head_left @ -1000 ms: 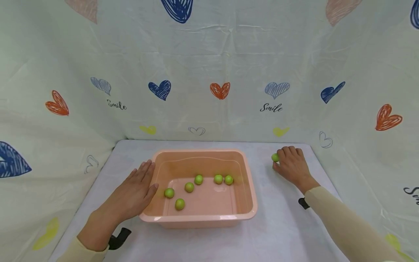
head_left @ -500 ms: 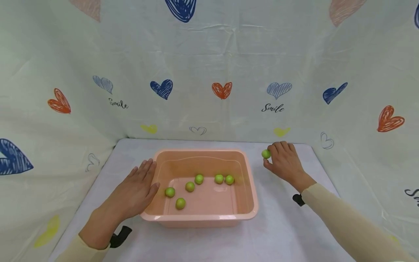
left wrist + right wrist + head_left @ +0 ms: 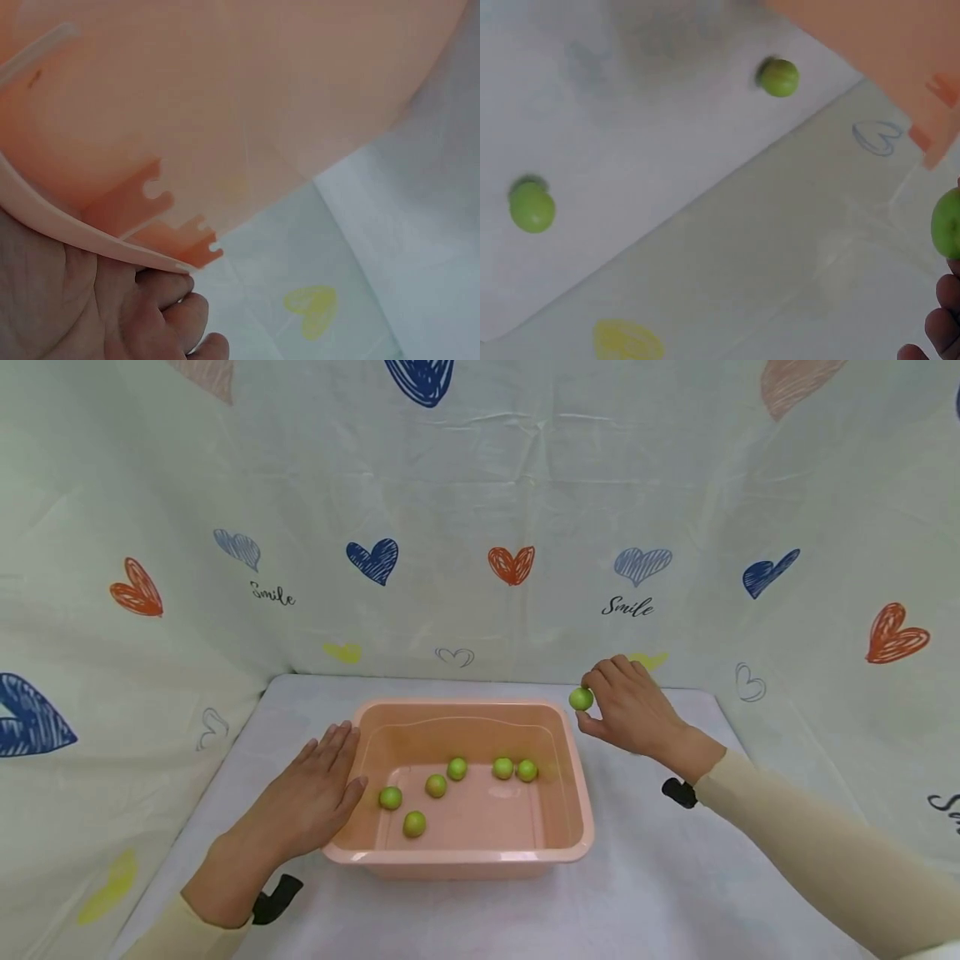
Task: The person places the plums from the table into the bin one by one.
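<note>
My right hand [image 3: 626, 710] pinches a small round green fruit [image 3: 581, 699] between thumb and fingers. It is raised beyond the back right corner of a peach plastic tub [image 3: 457, 857]. At the right edge of the right wrist view, the held fruit [image 3: 946, 225] and some fingertips [image 3: 946, 330] show. My left hand [image 3: 300, 802] rests with straight fingers against the tub's left rim. From the left wrist view, its palm [image 3: 67, 300] lies by the rim, under the tub's outer wall [image 3: 225, 97]. Several similar green fruits, including one at the front left [image 3: 414, 824], lie apart inside the tub.
Two more green fruits, one nearer [image 3: 532, 208] and one by the tub [image 3: 780, 78], lie on the white tabletop in the right wrist view. My right hand hides them in the head view. A heart-printed curtain [image 3: 450, 485] hangs behind the table.
My right hand has lifted the green fruit and carried it left, toward the tub's back right corner. The left hand stays at the rim, and the fruits in the tub lie as before.
</note>
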The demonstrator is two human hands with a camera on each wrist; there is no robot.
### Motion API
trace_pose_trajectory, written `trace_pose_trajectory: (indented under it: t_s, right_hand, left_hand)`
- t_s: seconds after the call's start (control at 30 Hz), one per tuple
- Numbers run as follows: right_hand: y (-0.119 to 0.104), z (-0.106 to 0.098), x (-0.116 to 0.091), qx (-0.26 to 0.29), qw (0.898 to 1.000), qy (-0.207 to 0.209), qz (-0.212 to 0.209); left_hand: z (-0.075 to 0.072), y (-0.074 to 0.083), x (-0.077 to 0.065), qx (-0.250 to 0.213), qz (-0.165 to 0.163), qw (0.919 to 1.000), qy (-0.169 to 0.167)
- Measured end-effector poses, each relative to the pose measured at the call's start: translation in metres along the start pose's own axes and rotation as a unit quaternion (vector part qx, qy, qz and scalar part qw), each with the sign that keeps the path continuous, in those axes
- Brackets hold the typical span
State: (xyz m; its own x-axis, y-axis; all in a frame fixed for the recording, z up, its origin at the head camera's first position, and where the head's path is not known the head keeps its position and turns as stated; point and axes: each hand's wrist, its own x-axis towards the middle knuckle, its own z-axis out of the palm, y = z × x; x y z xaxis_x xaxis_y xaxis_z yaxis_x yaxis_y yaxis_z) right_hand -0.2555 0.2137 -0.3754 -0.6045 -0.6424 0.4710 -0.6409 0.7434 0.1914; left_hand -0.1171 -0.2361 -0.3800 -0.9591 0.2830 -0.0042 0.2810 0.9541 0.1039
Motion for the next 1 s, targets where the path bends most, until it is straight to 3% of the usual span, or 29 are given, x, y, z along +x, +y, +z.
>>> trace_pose_trajectory:
  t_s: [0.23,0.53,0.87,1.0]
  right_hand:
    - [-0.023,-0.026,0.035,0.029,0.998,-0.051,-0.032]
    - [-0.069,-0.036,0.079,0.057,0.990,-0.072,-0.105]
    - [-0.119,-0.023,0.104,0.098,0.980,-0.081,-0.152]
    - [-0.134,-0.013,0.107,0.112,0.971,-0.103,-0.184]
  left_hand:
    - [-0.001,0.001,0.001,-0.001,-0.003,1.0000,-0.004]
    - [-0.001,0.001,0.000,-0.009,0.001,1.0000,-0.004]
    - [0.000,0.002,0.000,-0.013,-0.006,0.9999,-0.006]
    - [0.000,0.001,0.000,-0.012,-0.004,0.9999,-0.005]
